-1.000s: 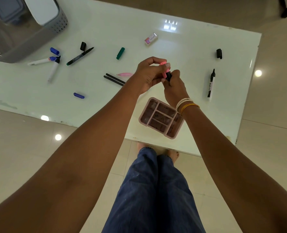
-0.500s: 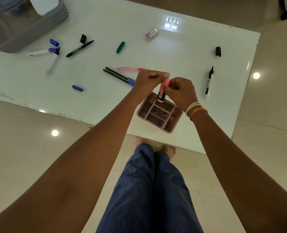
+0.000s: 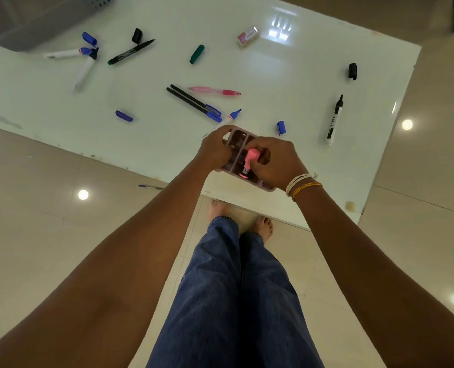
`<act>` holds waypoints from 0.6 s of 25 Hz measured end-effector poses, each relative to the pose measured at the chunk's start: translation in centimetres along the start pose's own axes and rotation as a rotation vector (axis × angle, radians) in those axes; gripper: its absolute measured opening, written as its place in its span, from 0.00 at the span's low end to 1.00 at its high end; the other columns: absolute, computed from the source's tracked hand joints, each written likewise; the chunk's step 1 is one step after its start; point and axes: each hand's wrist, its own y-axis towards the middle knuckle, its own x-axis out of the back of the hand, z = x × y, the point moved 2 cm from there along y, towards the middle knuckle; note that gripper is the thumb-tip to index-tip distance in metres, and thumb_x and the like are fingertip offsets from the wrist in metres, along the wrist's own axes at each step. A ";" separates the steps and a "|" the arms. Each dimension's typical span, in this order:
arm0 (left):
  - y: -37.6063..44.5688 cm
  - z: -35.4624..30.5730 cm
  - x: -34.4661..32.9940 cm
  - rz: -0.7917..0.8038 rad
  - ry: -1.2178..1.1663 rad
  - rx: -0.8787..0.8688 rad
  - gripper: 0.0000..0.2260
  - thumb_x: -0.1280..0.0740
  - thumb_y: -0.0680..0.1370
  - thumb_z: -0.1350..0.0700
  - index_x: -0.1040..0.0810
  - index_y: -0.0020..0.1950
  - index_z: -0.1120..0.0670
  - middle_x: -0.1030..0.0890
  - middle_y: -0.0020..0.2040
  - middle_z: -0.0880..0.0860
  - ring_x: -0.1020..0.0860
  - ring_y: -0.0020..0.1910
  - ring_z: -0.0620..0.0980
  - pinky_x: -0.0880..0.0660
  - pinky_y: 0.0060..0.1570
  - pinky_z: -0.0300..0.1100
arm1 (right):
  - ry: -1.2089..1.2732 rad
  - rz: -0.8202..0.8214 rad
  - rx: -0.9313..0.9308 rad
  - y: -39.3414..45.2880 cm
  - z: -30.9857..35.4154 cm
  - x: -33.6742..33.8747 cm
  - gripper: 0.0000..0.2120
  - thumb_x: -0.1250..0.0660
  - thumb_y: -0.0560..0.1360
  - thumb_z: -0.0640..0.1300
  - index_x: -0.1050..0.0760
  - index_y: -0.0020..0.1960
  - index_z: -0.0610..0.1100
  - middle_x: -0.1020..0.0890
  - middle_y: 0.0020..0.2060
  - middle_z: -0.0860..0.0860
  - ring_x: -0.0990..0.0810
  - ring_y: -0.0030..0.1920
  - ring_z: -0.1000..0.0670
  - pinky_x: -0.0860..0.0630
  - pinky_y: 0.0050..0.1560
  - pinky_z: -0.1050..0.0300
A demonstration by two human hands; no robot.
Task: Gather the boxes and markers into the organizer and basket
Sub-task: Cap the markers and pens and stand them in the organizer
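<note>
Head view. The right hand (image 3: pixel 273 162) pinches a pink highlighter (image 3: pixel 250 162) standing cap-up in a compartment of the pink organizer (image 3: pixel 237 135), which sits at the table's (image 3: pixel 47 102) near edge. The left hand (image 3: pixel 215 150) grips the organizer's left rim, fingers curled over it. Loose markers and caps lie across the tabletop — among them a black-capped white marker (image 3: pixel 334 120) near the right edge. The grey basket (image 3: pixel 42 19) occupies the far left corner.
</note>
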 end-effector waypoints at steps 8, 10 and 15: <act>-1.0 2.1 -1.2 -0.136 -0.170 0.116 0.19 0.37 0.80 0.58 0.34 0.70 0.51 0.22 0.61 0.57 0.21 0.58 0.56 0.22 0.58 0.55 | -0.325 0.082 0.014 0.1 -0.7 -2.5 0.09 0.34 0.76 0.45 0.22 0.55 0.45 0.17 0.51 0.45 0.19 0.50 0.44 0.20 0.55 0.49; -1.1 2.3 -1.3 -0.125 -0.199 0.126 0.19 0.37 0.80 0.58 0.35 0.70 0.51 0.22 0.60 0.57 0.20 0.56 0.57 0.21 0.56 0.56 | -0.328 0.093 0.033 0.1 -0.8 -2.7 0.09 0.33 0.76 0.45 0.21 0.54 0.44 0.18 0.50 0.45 0.19 0.51 0.45 0.20 0.56 0.49; -1.6 2.9 -1.0 -0.086 -0.397 0.151 0.21 0.33 0.78 0.60 0.37 0.68 0.50 0.20 0.57 0.57 0.17 0.49 0.58 0.17 0.39 0.55 | -0.329 0.107 0.105 0.5 -1.0 -2.3 0.10 0.31 0.75 0.44 0.21 0.55 0.43 0.18 0.52 0.44 0.21 0.56 0.45 0.24 0.60 0.51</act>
